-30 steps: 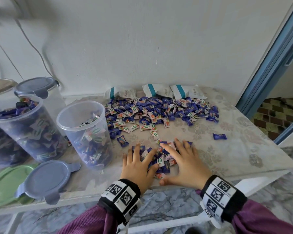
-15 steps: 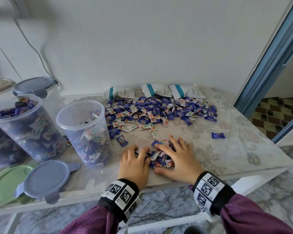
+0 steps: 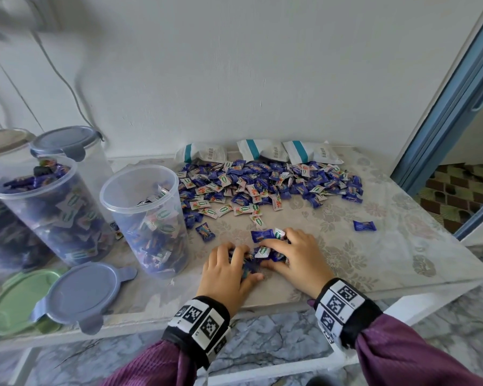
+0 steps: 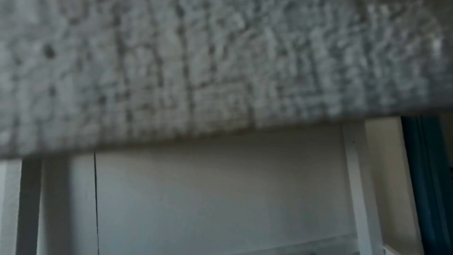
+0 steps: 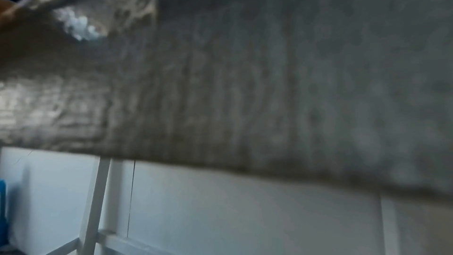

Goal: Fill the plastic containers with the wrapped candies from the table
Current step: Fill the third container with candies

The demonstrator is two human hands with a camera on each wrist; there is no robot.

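Note:
A wide spread of blue and white wrapped candies (image 3: pixel 265 182) lies at the back of the table. Near the front edge my left hand (image 3: pixel 229 263) and right hand (image 3: pixel 293 249) curl their fingers round a small heap of candies (image 3: pixel 262 250) gathered between them. An open clear container (image 3: pixel 148 218), about half full of candies, stands just left of my hands. A fuller open container (image 3: pixel 48 207) stands further left. Both wrist views show only the blurred table edge (image 4: pixel 220 65) from below, with no fingers visible.
A blue lid (image 3: pixel 87 293) and a green lid (image 3: pixel 17 299) lie at the front left. A lidded container (image 3: pixel 67 146) stands behind. Three white packets (image 3: pixel 260 150) lean by the wall. Single candies (image 3: pixel 364 225) (image 3: pixel 205 232) lie apart. The table's front edge (image 3: pixel 262 305) is under my wrists.
Both hands went from lying flat over scattered candies to curling inward, drawing the candies into a tight heap between them.

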